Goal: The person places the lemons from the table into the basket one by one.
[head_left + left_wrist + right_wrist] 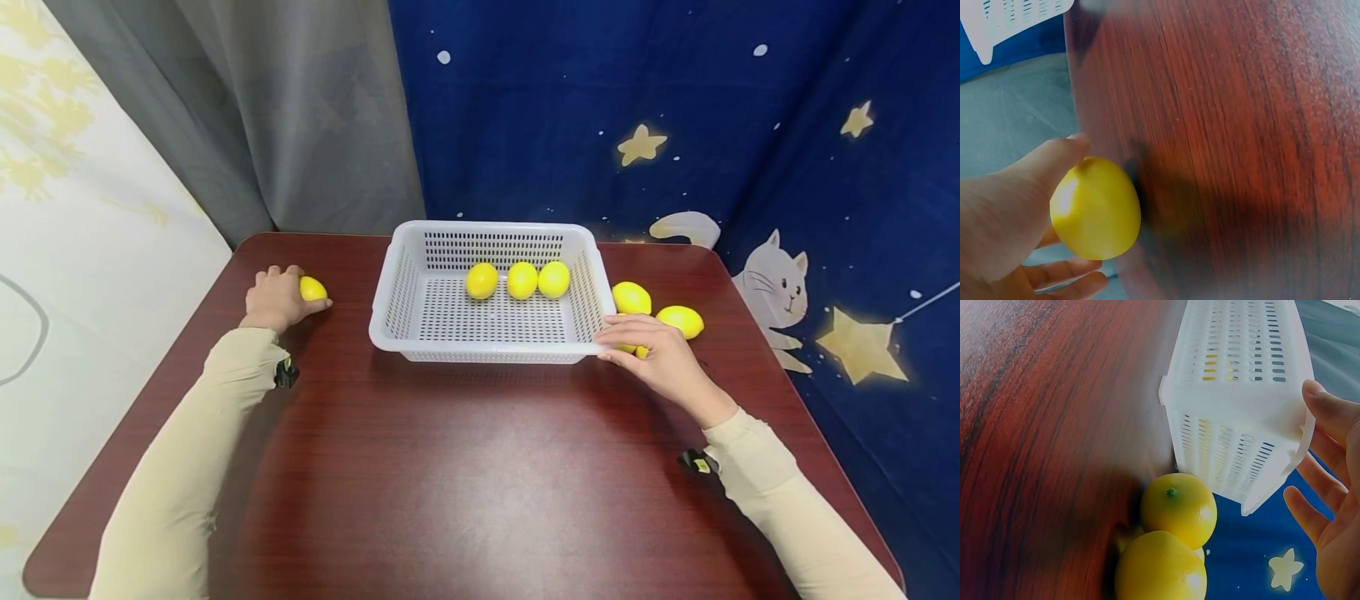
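Observation:
At the table's far left, my left hand (274, 298) grips a yellow lemon (312, 288). The left wrist view shows that lemon (1095, 209) between thumb and fingers, close to the tabletop. My right hand (656, 354) pinches the rim of a white plastic basket (491, 347) at its near right corner, with the thumb (1314, 387) on the near side in the right wrist view. Three lemons (482, 281) lie inside the slotted basket. Outside, to its right, several more lemons (680, 322) sit on the table, some partly hidden behind the right hand.
A dark red wooden table (465, 467) with rounded corners carries everything. Right behind its far edge hang a grey curtain (337, 125) and a blue curtain (540, 108) with stars and a cat. At the left is a pale patterned cloth (82, 208).

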Motion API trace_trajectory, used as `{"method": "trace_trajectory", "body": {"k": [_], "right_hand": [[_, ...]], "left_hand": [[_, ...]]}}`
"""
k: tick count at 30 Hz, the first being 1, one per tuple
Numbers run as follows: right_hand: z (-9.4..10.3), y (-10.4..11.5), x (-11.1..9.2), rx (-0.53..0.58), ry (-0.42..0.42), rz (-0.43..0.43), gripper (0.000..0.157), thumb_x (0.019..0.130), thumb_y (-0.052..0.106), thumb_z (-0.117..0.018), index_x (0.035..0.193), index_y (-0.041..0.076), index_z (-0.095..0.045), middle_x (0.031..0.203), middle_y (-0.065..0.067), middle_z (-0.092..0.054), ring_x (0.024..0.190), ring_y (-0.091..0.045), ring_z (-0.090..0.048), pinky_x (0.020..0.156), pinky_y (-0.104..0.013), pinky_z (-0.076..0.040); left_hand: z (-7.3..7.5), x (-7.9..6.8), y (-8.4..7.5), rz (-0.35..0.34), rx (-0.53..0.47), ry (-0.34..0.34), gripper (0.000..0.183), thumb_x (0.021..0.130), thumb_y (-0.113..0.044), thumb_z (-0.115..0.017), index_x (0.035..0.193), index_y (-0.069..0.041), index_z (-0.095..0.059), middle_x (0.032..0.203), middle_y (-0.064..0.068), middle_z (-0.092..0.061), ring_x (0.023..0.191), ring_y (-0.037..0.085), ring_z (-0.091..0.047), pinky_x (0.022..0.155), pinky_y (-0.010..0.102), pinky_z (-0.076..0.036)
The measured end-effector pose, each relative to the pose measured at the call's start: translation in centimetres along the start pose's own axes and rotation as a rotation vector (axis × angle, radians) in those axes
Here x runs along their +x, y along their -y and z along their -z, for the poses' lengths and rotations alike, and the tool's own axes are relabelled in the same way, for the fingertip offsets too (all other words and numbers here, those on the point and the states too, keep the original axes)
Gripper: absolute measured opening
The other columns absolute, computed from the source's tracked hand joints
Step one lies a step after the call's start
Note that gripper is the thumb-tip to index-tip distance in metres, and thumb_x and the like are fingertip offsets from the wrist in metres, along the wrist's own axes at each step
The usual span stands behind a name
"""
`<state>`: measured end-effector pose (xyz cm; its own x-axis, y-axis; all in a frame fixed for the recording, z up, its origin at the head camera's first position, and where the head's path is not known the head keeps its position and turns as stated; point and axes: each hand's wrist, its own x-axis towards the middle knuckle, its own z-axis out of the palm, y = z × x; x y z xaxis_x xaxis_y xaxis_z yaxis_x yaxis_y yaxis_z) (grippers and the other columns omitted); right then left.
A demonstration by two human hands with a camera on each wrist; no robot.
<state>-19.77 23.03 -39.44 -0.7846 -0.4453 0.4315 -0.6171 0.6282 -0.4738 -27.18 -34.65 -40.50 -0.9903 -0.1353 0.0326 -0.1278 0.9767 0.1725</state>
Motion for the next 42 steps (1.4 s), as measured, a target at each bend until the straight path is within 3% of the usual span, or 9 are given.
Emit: {"method": "trace_trajectory", "body": {"k": [10,20,42], "right_hand": [[-0.02,-0.01,0.0,0.007,0.006,-0.009,0.034,0.074,0.017,-0.086,0.107,0.02,-0.079,0.111,0.0,-0.077,0.119,-0.022,-0.064,0.106,-0.003,-0.029],[0.01,0.05,0.07,-0.004,0.002,-0.008,0.035,0.074,0.017,-0.086,0.107,0.019,-0.079,0.111,0.0,-0.077,0.119,-0.022,-0.065,0.105,-0.004,-0.03],[0.0,-0.21,-0.09,-0.014,0.007,-0.001,0.035,0.074,0.018,-0.086,0.108,0.021,-0.078,0.113,0.002,-0.076,0.12,-0.02,-0.064,0.106,-0.004,-0.03]], "left_hand": [[0.14,-0.22,-0.13,0.051,-0.004,0.028,0.069,0.082,-0.042,-0.072,0.113,0.016,-0.05,0.106,0.034,-0.051,0.101,0.05,-0.045,0.083,0.063,-0.046],[-0.01,-0.47,0.09,0.095,-0.047,0.069,0.063,0.081,-0.043,-0.072,0.104,0.013,-0.054,0.094,0.031,-0.054,0.093,0.047,-0.046,0.073,0.057,-0.047],[-0.62,-0.4,0.18,0.072,-0.041,0.031,0.072,0.082,-0.042,-0.072,0.121,0.013,-0.047,0.107,0.035,-0.055,0.1,0.052,-0.05,0.079,0.062,-0.048]]}}
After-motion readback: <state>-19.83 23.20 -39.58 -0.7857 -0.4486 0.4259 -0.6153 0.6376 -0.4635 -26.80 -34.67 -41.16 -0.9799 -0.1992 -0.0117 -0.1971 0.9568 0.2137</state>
